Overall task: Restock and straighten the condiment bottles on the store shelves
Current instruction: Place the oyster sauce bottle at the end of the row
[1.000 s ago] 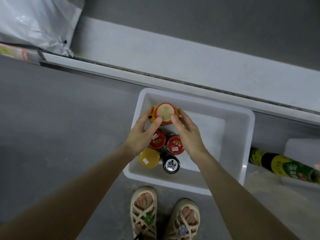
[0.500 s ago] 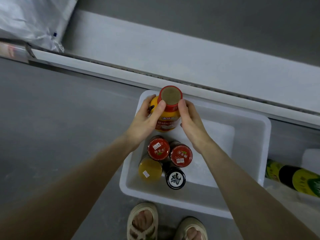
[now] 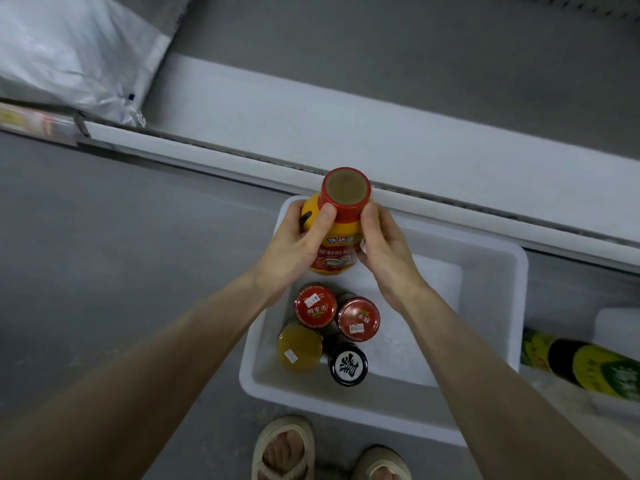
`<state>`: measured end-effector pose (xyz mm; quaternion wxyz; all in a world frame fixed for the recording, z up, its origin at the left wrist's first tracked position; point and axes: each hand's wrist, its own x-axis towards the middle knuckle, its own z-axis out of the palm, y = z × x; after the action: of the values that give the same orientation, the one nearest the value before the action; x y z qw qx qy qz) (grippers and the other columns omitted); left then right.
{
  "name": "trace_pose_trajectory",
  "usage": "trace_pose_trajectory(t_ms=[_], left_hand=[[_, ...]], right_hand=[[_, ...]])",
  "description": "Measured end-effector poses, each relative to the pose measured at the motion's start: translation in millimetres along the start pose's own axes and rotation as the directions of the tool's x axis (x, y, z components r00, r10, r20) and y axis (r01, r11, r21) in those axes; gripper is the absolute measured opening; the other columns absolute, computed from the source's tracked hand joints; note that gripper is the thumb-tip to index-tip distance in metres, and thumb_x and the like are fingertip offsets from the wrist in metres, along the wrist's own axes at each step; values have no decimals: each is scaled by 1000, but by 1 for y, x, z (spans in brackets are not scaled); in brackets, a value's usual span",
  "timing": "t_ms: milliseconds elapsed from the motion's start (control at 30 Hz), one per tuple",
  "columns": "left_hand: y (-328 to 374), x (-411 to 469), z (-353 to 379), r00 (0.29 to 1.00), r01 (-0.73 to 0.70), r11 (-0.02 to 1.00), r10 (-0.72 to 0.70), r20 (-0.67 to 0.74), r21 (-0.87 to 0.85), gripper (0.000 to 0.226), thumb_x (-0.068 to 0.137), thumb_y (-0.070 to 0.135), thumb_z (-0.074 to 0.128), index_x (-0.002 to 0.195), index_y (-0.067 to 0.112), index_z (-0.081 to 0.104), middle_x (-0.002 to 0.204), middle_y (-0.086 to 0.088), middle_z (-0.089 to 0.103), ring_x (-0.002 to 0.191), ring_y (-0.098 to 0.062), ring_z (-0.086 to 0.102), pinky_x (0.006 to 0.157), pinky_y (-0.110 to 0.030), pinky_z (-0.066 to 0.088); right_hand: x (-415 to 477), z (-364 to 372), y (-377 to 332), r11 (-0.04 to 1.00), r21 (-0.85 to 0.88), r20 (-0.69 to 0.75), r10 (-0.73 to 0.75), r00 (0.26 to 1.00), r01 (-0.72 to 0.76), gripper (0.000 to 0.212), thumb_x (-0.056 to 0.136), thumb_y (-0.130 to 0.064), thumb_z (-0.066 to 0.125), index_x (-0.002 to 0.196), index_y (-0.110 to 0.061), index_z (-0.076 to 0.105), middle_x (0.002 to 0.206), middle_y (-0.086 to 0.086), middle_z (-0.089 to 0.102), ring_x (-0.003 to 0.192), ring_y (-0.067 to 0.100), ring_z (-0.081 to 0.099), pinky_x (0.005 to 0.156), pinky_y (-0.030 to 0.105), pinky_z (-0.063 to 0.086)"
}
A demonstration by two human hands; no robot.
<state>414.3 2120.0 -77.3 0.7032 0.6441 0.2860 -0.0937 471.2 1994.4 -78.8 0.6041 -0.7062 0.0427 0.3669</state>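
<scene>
Head view: both hands hold 1 yellow plastic sauce bottle with a red screw cap (image 3: 341,245) at frame centre, upright with the cap toward the camera, over the far left corner of a white rectangular plastic bin (image 3: 488,271) and just in front of the white shelf edge (image 3: 346,133). Left hand (image 3: 292,249) wraps the bottle's left side, fingers curled on the body, thumb pressed against the cap rim. Right hand (image 3: 389,256) clamps the right side, thumb up beside the cap, other fingers mostly hidden behind the bottle. In the bin's left half, below the hands, 4 containers stand upright in a tight cluster: 2 red-lidded jars (image 3: 316,306) (image 3: 358,318) side by side, 1 yellow-lidded jar (image 3: 299,348) and 1 black-capped bottle with a white mark (image 3: 347,364) in front of them. Bin sits on the grey floor (image 3: 104,237). Lower right: a dark green bottle with yellow label (image 3: 588,365) lies on its side outside the bin. Upper left: a clear crinkled plastic bag (image 3: 69,53) on the shelf. Bottom centre: 2 feet in beige woven sandals (image 3: 284,448), near the bin's front wall.
</scene>
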Motion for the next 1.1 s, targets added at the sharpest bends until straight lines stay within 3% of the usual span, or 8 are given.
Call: trace_pose_trajectory(t_ms=[100, 233, 367, 567, 733, 833, 967, 1100], left_hand=[[24, -17, 6, 1000, -20, 999, 20, -22, -25, 66, 78, 55, 47, 133, 19, 39, 109, 16, 56, 87, 17, 60, 69, -5, 48], [82, -57, 15, 998, -53, 999, 52, -21, -12, 71, 76, 58, 46, 134, 17, 40, 108, 16, 57, 85, 19, 60, 68, -3, 48], [150, -106, 23, 998, -68, 996, 68, -3, 54, 74, 73, 63, 41, 132, 20, 38, 107, 19, 56, 89, 10, 58, 69, -4, 46], [256, -192, 37, 989, -136, 986, 140, -37, 96, 56, 84, 59, 41, 119, 15, 43, 102, 11, 58, 88, 2, 59, 67, -11, 46], [359, -272, 45, 968, -243, 962, 248, -27, 122, 68, 78, 67, 44, 118, 12, 47, 108, 5, 63, 94, 3, 62, 80, -17, 50], [437, -321, 51, 946, -315, 932, 322, -16, 177, 54, 88, 57, 46, 117, 11, 45, 105, 7, 61, 87, 7, 61, 68, -6, 46], [539, -389, 60, 888, -442, 875, 459, -44, 199, 55, 82, 58, 48, 116, 15, 44, 111, 3, 60, 100, -6, 60, 74, -17, 46], [653, -456, 77, 798, -590, 786, 603, -15, 187, 19, 95, 40, 49, 102, 22, 49, 96, 10, 62, 87, 3, 62, 67, -12, 47]], right_hand=[[-19, -3, -24, 1000, 4, -6, -11, 1000, 11, 64, 70, -66, 47, 125, -32, 49, 113, -17, 60, 102, -2, 58, 92, 27, 48], [-66, -9, -78, 1000, -9, -17, -1, 1000, 0, 72, 66, -73, 44, 127, -34, 49, 117, -13, 59, 107, 3, 57, 101, 36, 47], [-122, -14, -140, 999, -21, -27, 27, 999, -28, 81, 62, -77, 43, 129, -33, 48, 123, -7, 59, 113, 10, 56, 103, 40, 46], [-224, -21, -244, 1000, -20, -38, -12, 999, 11, 74, 65, -74, 39, 126, -33, 50, 118, -7, 60, 106, 9, 58, 98, 39, 48], [-315, -27, -338, 998, -9, -67, -68, 995, 68, 74, 68, -76, 41, 127, -32, 50, 116, -6, 61, 99, 4, 58, 93, 38, 50], [-370, -34, -418, 990, -64, -85, -132, 987, 127, 61, 84, -71, 39, 125, -27, 51, 108, -6, 62, 93, 5, 60, 88, 37, 52], [-446, -43, -520, 965, -109, -100, -247, 964, 236, 61, 85, -71, 40, 122, -25, 54, 114, 1, 66, 98, 16, 64, 89, 41, 53], [-530, -57, -629, 919, -177, -126, -376, 918, 353, 70, 82, -78, 36, 124, -25, 53, 119, 1, 65, 106, 21, 61, 96, 48, 50]])
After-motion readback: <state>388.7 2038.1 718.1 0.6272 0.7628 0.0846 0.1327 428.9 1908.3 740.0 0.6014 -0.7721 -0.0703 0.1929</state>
